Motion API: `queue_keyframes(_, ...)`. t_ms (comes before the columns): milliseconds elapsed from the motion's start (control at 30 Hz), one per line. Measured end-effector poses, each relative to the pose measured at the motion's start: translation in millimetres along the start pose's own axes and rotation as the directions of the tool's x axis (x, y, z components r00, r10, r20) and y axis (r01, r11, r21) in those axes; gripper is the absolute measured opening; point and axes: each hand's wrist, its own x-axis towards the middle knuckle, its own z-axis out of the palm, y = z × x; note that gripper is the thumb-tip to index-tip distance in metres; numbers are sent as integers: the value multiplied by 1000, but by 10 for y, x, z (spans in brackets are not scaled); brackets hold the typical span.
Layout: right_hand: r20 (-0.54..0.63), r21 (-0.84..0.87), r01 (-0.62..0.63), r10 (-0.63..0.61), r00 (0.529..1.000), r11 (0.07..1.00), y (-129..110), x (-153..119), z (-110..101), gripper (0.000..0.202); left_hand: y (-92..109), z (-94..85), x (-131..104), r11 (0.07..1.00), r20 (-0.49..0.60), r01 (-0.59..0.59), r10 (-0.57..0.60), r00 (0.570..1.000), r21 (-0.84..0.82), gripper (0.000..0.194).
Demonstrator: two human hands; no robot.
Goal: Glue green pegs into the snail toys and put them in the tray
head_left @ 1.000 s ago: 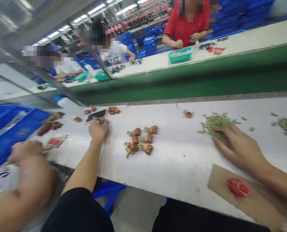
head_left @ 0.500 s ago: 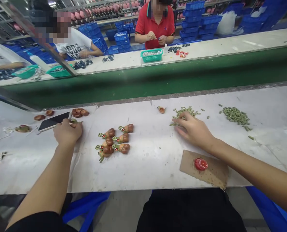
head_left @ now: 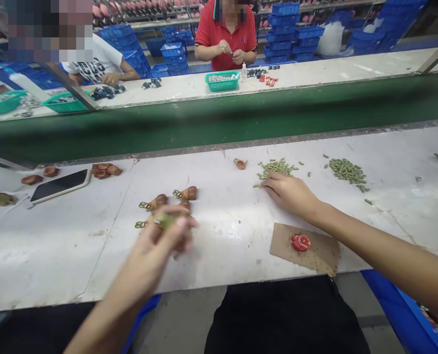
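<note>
My left hand [head_left: 156, 243], smeared by motion, is closed on a small green piece [head_left: 165, 220] held between thumb and fingers. It is above the white table and partly covers several brown-and-green figures [head_left: 156, 201] with black-and-green round ends. My right hand [head_left: 287, 191] rests at the near edge of a pile of small green pellets [head_left: 277, 166]. Its fingers are pressed together and pointing down; whether a pellet is between them is hidden. In front of that hand, a red cap-like dish [head_left: 300, 242] sits on a piece of cardboard [head_left: 318, 253].
A second pellet pile [head_left: 347, 170] lies to the right. One small hollow brown piece [head_left: 240, 163] lies left of the first pile. At left are a phone [head_left: 60, 186] and brown cups [head_left: 106, 170]. Across the green strip, co-workers sit by a teal basket [head_left: 222, 81].
My left hand has come away from beside the phone and moved right and nearer, carrying the green piece. My right hand's fingers have drawn together at the pellets. The view has shifted slightly.
</note>
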Motion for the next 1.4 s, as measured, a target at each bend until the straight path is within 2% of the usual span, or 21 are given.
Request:
queue_keyframes(33,1,8,-12,12,1000,1000,5,5,-2,33,-85,176,-151,997,98,71,-69,993,-18,50)
queue_keyframes(100,3,28,-35,35,999,999,17,31,-8,28,-224,512,-367,973,266,199,-162,950,-117,51)
queue_keyframes(167,8,49,-56,56,998,997,30,79,-11,24,-301,804,-457,933,355,256,-157,922,-251,49)
queue_keyframes(267,15,80,-77,76,997,994,36,159,-3,24,-316,1135,-419,887,388,237,-72,919,-396,48)
queue_keyframes(367,17,109,-91,90,996,990,28,199,1,27,-294,1330,-333,882,358,167,2,934,-440,55)
queue_keyframes(467,9,152,-106,105,994,983,12,148,-54,30,-296,1400,-293,874,324,155,3,946,-460,59)
queue_keyframes(567,-11,212,-134,139,990,968,-35,-43,-228,31,-316,1393,-287,866,332,198,-40,943,-460,61)
queue_keyframes(667,-56,439,-195,243,968,877,-154,-390,-491,22,-325,1380,-305,862,340,222,-63,938,-455,61)
queue_keyframes(733,-52,669,-226,349,936,708,-270,-676,-643,16,-321,1393,-341,863,351,223,-57,935,-453,57)
queue_keyframes(800,0,836,-239,436,900,494,-397,-965,-722,19,-309,1430,-403,876,397,217,-32,917,-431,48)
queue_keyframes(900,102,945,-243,510,854,218,-563,-1341,-692,22,-286,1532,-531,901,502,216,1,865,-375,31)
queue_keyframes(967,141,964,-237,528,838,119,-644,-1530,-624,15,-269,1624,-619,912,551,232,-8,835,-338,22)
queue_keyframes(1033,130,971,-216,542,830,98,-701,-1664,-570,8,-251,1719,-695,926,592,245,-31,806,-286,19)
queue_keyframes(1100,98,973,-197,559,823,119,-736,-1747,-549,8,-240,1799,-752,939,609,235,-35,792,-251,19)
queue_keyframes(1233,78,959,-223,596,799,174,-750,-1824,-549,10,-268,1874,-810,968,576,138,10,818,-212,21)
queue_keyframes(1400,187,957,-281,591,784,71,-690,-1885,-493,15,-357,1844,-816,990,565,-47,115,817,-133,22)
